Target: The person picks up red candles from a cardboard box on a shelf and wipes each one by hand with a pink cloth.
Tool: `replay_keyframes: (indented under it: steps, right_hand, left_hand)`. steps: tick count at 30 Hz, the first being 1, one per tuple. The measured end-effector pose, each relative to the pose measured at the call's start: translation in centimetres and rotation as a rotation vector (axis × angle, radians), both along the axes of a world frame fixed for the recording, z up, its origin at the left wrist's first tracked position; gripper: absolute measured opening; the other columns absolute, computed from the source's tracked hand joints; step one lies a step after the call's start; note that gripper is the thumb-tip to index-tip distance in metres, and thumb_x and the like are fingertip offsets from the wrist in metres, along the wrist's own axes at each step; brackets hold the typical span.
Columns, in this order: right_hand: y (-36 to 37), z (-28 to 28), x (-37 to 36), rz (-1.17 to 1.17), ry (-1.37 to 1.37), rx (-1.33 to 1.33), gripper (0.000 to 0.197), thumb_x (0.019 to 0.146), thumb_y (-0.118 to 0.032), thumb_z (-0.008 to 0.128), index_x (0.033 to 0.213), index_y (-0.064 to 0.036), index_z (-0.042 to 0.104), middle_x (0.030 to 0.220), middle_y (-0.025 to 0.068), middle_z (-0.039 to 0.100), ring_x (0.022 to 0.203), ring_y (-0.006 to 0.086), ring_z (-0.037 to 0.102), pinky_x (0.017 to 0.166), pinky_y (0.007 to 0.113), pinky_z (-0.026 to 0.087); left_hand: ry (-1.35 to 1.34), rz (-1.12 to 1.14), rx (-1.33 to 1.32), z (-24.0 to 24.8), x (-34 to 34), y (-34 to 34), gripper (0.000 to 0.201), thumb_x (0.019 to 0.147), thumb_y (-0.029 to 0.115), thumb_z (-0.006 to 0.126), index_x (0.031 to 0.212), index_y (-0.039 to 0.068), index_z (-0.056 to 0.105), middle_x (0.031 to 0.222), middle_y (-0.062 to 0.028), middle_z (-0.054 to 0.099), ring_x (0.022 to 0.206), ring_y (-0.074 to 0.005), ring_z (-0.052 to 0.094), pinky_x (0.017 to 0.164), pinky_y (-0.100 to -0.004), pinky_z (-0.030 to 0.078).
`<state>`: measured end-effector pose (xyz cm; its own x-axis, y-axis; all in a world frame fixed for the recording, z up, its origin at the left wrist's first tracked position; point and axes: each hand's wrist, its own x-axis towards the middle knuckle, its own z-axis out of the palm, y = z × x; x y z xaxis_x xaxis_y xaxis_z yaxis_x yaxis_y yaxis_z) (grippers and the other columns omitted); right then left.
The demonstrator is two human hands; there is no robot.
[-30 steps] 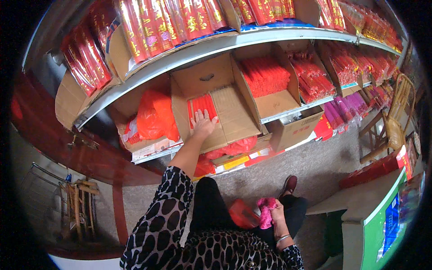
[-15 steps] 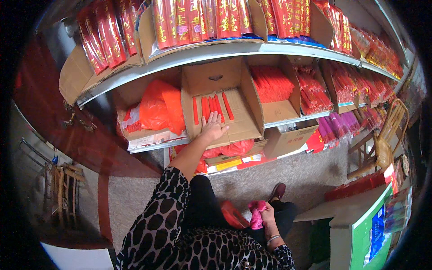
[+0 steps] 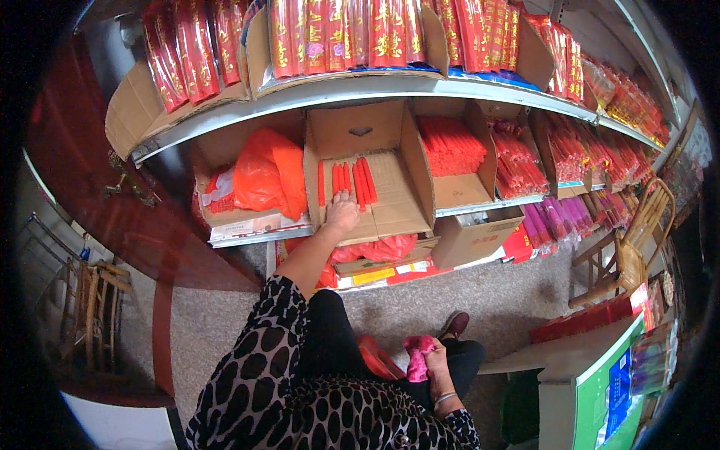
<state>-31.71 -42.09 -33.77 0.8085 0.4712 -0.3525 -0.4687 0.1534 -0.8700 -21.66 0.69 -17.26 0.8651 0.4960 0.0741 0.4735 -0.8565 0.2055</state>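
Several slim red candles (image 3: 363, 183) lie side by side in a cardboard box (image 3: 390, 221) on the middle shelf. One stands apart at the left, with two small groups to its right. My left hand (image 3: 343, 212) reaches into this box, fingers bunched together over the lower ends of the middle group; the fingertips are partly hidden. Low by my knee, my right hand (image 3: 436, 364) is closed around a crumpled pink cloth (image 3: 418, 355). A red plastic bag (image 3: 377, 357) rests beside that cloth, against my lap.
An orange-red plastic bag (image 3: 271, 176) fills the left neighbouring box. Bundled red candles (image 3: 452, 146) sit to the right. Wrapped red packs (image 3: 322, 37) line the upper shelf, whose metal edge (image 3: 330, 88) overhangs. A bamboo chair (image 3: 630, 259) and a green-sided counter (image 3: 611, 390) stand right.
My left hand has shifted slightly left, and its spread fingers have drawn together. The candle that lay alone at the right now sits close against others. The right hand still holds the cloth.
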Motion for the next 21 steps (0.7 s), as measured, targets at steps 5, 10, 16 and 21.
replay_keyframes:
  steps: [5, 10, 16, 21]
  right_hand:
    - [-0.9, -1.4, 0.2, -0.022, -0.067, -0.03, 0.013, 0.077, -0.004, 0.064, 0.09, -0.0023, 0.062, 0.082, 0.0033, 0.063, 0.072, 0.0127, 0.059, 0.067, 0.028, 0.05]
    - [-1.3, -2.1, 0.2, -0.054, 0.016, -0.026, 0.012, 0.077, 0.0, 0.06, 0.089, -0.0012, 0.062, 0.081, 0.0013, 0.062, 0.071, 0.0097, 0.056, 0.066, 0.025, 0.047]
    - [-2.0, -2.0, 0.1, -0.046, -0.098, -0.116, 0.013, 0.078, 0.003, 0.057, 0.09, 0.0001, 0.062, 0.081, 0.0018, 0.062, 0.071, 0.0102, 0.056, 0.066, 0.026, 0.047]
    - [-2.2, -0.5, -0.2, -0.051, -0.084, -0.115, 0.014, 0.078, 0.004, 0.056, 0.09, 0.0003, 0.062, 0.082, 0.0023, 0.063, 0.072, 0.0111, 0.057, 0.067, 0.026, 0.047]
  left_hand:
    - [-0.046, 0.009, 0.02, -0.1, 0.1, -0.6, 0.044, 0.081, 0.017, 0.045, 0.123, 0.004, 0.045, 0.134, -0.0141, 0.037, 0.126, -0.0286, 0.033, 0.1, -0.0516, 0.026]
    - [0.011, 0.011, 0.217, 0.1, -0.5, -1.2, 0.04, 0.082, 0.019, 0.045, 0.118, 0.004, 0.051, 0.128, -0.0128, 0.045, 0.124, -0.0264, 0.036, 0.098, -0.0563, 0.023]
    - [-0.105, -0.025, 0.334, 0.4, -2.1, -2.6, 0.034, 0.079, 0.023, 0.051, 0.106, 0.005, 0.061, 0.114, -0.0109, 0.055, 0.111, -0.0254, 0.046, 0.094, -0.0542, 0.026]
    - [-0.077, -0.037, 0.272, 2.4, -2.7, -3.3, 0.026, 0.075, 0.024, 0.056, 0.091, 0.004, 0.065, 0.101, -0.0107, 0.06, 0.1, -0.0264, 0.05, 0.091, -0.0479, 0.03]
